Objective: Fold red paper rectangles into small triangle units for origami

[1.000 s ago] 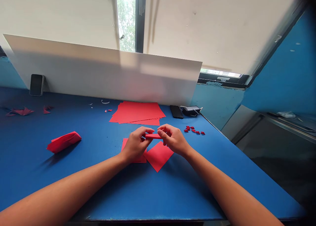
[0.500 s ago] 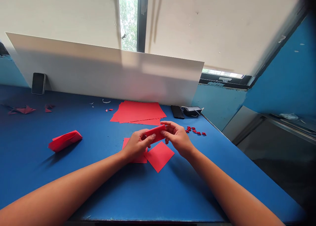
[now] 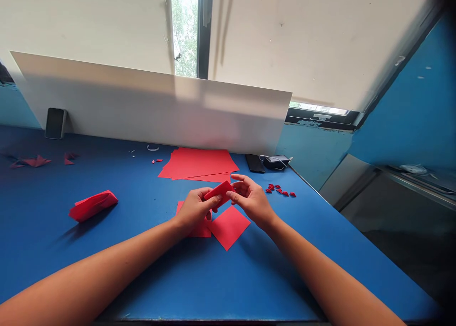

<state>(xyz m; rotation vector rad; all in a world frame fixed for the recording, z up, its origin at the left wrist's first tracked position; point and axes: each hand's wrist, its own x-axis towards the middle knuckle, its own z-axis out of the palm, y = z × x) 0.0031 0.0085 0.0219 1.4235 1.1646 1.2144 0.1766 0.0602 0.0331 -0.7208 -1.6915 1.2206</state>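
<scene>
Between my two hands is a small folded piece of red paper (image 3: pixel 221 191), held above the table. My left hand (image 3: pixel 195 209) pinches its left end, thumb on top. At the paper's right end, my right hand (image 3: pixel 251 200) has its thumb and fingers closed on the edge and corner. Below the hands lie a square red sheet (image 3: pixel 228 227), turned cornerwise, and another red sheet (image 3: pixel 199 228) partly covered by my left hand. A larger folded red paper piece (image 3: pixel 93 205) rests on the left of the table.
The blue table (image 3: pixel 221 288) carries a stack of red sheets (image 3: pixel 199 163) at the back. Beside it lie a dark phone (image 3: pixel 254 163) and a black device with a white cable (image 3: pixel 276 162). Several small red folded pieces (image 3: pixel 279 190) sit right. A phone-like device (image 3: pixel 55 123) leans back left.
The folded paper has tilted and shifted slightly left in my hands, its right corner now pointing upward. My right hand has moved a little left with it.
</scene>
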